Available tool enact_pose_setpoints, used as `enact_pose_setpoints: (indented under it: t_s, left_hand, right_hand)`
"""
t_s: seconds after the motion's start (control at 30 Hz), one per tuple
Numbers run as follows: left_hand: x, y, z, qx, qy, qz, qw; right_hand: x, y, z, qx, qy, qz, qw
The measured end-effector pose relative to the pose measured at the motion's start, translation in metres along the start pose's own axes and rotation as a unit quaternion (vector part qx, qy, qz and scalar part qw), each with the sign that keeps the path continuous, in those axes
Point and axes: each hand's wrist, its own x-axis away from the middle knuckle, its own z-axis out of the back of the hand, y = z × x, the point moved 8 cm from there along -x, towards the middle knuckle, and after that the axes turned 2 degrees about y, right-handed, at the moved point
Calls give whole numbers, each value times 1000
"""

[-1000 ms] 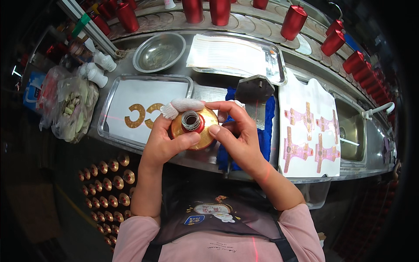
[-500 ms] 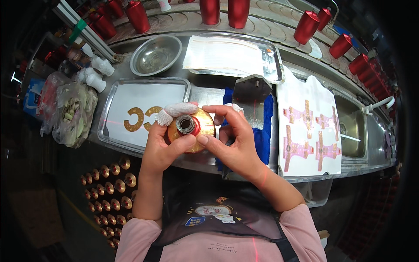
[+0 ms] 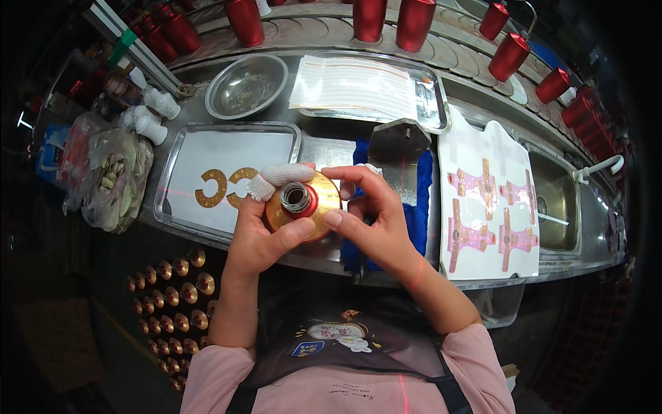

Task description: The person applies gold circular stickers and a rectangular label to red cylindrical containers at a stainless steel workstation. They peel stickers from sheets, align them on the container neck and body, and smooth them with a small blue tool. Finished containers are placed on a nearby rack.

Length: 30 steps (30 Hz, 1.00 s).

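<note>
A bottle (image 3: 323, 201) with a gold shoulder, a red ring at its neck and an open threaded mouth is tilted toward me. My left hand (image 3: 265, 224) grips it from the left, its thumb on the shoulder, white cloth covering some of its fingers. From the right, my right hand (image 3: 372, 217) holds the same bottle, thumb and forefinger at the gold shoulder's edge. Its other fingers are bent, partly hidden behind the bottle. Left of the bottle, two gold C-shaped labels (image 3: 209, 189) lie on a white sheet in a metal tray (image 3: 181, 148).
Behind are a metal bowl (image 3: 247, 86) and stacked label sheets (image 3: 353, 86). A metal stand (image 3: 398, 145) with blue cloth stands right of my hands, beside a white board (image 3: 476, 269) with pink-and-gold labels and a sink (image 3: 552, 238). Red bottles (image 3: 416, 24) ride a conveyor. Several gold-topped bottles (image 3: 205, 283) stand lower left.
The red bottles on the conveyor have shifted right. My right thumb has slid slightly right along the gold shoulder. Both hands keep hold of the bottle in nearly the same place.
</note>
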Motion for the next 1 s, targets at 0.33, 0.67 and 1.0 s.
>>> enact_pose_setpoints:
  t_s: [0.33, 0.67, 1.0]
  left_hand:
    - [-1, -2, 1, -1, 5, 11, 1000]
    - [0, -1, -1, -2, 8, 1, 1000]
    - [-2, 2, -2, 5, 10, -2, 1000]
  right_hand:
    - [-2, 3, -1, -6, -5, -20, 1000]
    - [-6, -2, -2, 12, 42, 2, 999]
    - [-9, -3, -1, -41, 63, 11, 997]
